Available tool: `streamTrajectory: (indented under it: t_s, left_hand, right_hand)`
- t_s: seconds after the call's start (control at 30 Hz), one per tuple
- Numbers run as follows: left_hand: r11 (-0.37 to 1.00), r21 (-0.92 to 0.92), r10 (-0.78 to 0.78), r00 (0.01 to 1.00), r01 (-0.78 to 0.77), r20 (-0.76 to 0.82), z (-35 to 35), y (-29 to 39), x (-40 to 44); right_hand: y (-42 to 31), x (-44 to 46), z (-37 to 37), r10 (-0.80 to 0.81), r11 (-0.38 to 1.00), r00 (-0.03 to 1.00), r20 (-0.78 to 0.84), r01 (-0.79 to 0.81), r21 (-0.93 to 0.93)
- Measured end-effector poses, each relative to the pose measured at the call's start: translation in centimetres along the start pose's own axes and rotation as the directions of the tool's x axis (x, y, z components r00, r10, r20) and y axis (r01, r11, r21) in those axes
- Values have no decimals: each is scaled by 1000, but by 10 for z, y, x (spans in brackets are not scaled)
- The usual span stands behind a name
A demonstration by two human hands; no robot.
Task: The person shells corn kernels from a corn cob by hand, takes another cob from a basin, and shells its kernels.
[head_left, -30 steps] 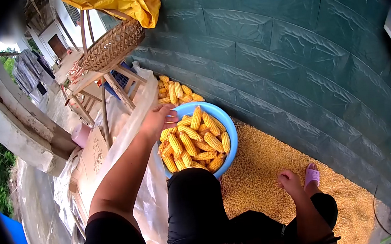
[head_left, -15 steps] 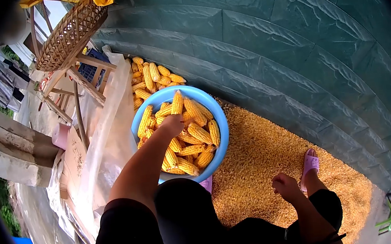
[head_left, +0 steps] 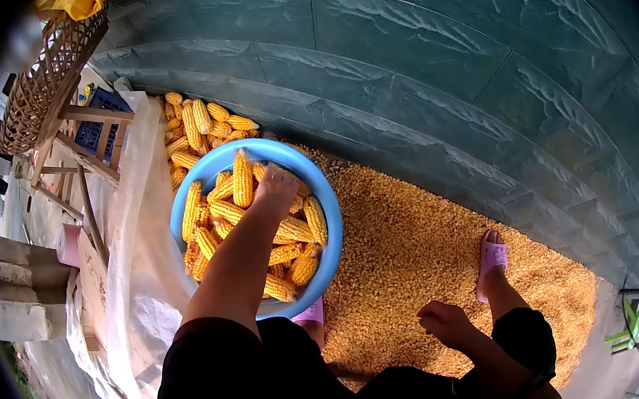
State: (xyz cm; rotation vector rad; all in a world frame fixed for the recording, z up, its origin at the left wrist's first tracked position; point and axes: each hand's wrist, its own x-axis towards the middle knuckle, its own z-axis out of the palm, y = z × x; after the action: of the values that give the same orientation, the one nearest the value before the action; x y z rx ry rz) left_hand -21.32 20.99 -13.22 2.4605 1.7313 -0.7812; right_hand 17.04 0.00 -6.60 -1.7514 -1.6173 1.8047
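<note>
A blue basin (head_left: pixel 336 233) full of yellow corn cobs stands in front of me, left of the middle. My left hand (head_left: pixel 278 190) reaches into its upper right part, fingers curled over a corn cob that is mostly hidden beneath the hand. Beside it, another corn cob (head_left: pixel 242 178) points up toward the basin's far rim. My right hand (head_left: pixel 446 323) hangs above the spread of loose corn kernels (head_left: pixel 387 247), loosely closed, with nothing visible in it.
More corn cobs (head_left: pixel 198 122) are heaped behind the basin, against the green wall (head_left: pixel 413 49). Plastic sheeting (head_left: pixel 138 218) runs along the left, near a wooden frame with a woven basket (head_left: pixel 50 84). My pink-sandalled foot (head_left: pixel 491 263) rests on the kernels.
The view has shifted, so the basin appears farther left. My left hand has moved from beside the upright cob to the cobs on its right. My right hand stays low, still closed.
</note>
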Motion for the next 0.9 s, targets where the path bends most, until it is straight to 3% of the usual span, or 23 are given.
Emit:
streamTrajectory:
  t_s: [0.07, 0.17, 0.23, 0.3, 0.33, 0.37, 0.4, 0.43, 0.5, 0.57, 0.63, 0.7, 0.73, 0.77, 0.83, 0.87, 0.9]
  left_hand:
    - [998, 45, 50, 996, -54, 70, -20, 3, -4]
    - [987, -139, -102, 986, 84, -132, -43, 8, -19]
    - [915, -393, -209, 937, 87, -280, -63, 12, -30]
    - [605, -790, -338, 931, 100, -141, -91, 23, -43]
    - [573, -817, -335, 928, 62, -164, -104, 32, -52]
    - [342, -935, -299, 954, 89, -19, -123, 44, -64]
    - [226, -974, -207, 977, -9, -57, -130, 58, -72]
    - [97, -991, -114, 988, -93, -104, -138, 73, -81]
    - [-64, -998, 47, 999, -2, -5, -155, 110, -102]
    - [-150, -989, 120, 992, -12, -30, -153, 148, -113]
    - [-258, -966, 174, 982, -21, -68, -169, 181, -135]
    - [-294, -955, 192, 981, 36, -21, -169, 204, -143]
    - [-228, -972, 181, 977, -66, -109, -169, 212, -146]
    - [-222, -973, 181, 977, -71, -113, -169, 217, -147]
    - [-512, -859, 82, 996, 9, -38, -165, 222, -146]
    - [-630, -777, 51, 998, 4, -37, -157, 223, -140]
    - [-625, -781, 56, 998, 6, -37, -157, 221, -140]
  right_hand:
    - [-10, -3, -3, -21, 1000, 1000, -4, 21, -2]
    - [-19, -6, -6, -106, 993, 994, -20, 104, -61]
    - [-24, -8, -4, -177, 978, 983, -37, 172, -114]
    - [-26, -13, -3, -245, 967, 964, -98, 237, -93]
    - [-20, -11, -3, -254, 965, 961, -107, 245, -91]
    - [-21, -12, -3, -261, 964, 956, -131, 251, -84]
    - [-26, -14, -4, -321, 947, 932, -172, 309, -92]
    - [-31, -15, -5, -377, 926, 902, -212, 363, -103]
    - [-40, -19, -8, -413, 911, 874, -256, 401, -101]
    - [-39, -19, -6, -447, 894, 845, -293, 436, -107]
    - [-32, -12, -1, -473, 853, 833, -286, 515, 88]
    - [-30, -13, 0, -458, 835, 844, -280, 517, 190]
    - [-30, -14, -1, -448, 811, 858, -252, 508, 290]
    - [-29, -17, -3, -452, 807, 854, -258, 515, 289]
    - [-35, -23, -6, -383, 771, 919, -92, 374, 516]
    - [-37, -25, -5, -387, 766, 917, -96, 378, 519]
    - [-38, -28, -3, -360, 762, 931, -59, 329, 557]
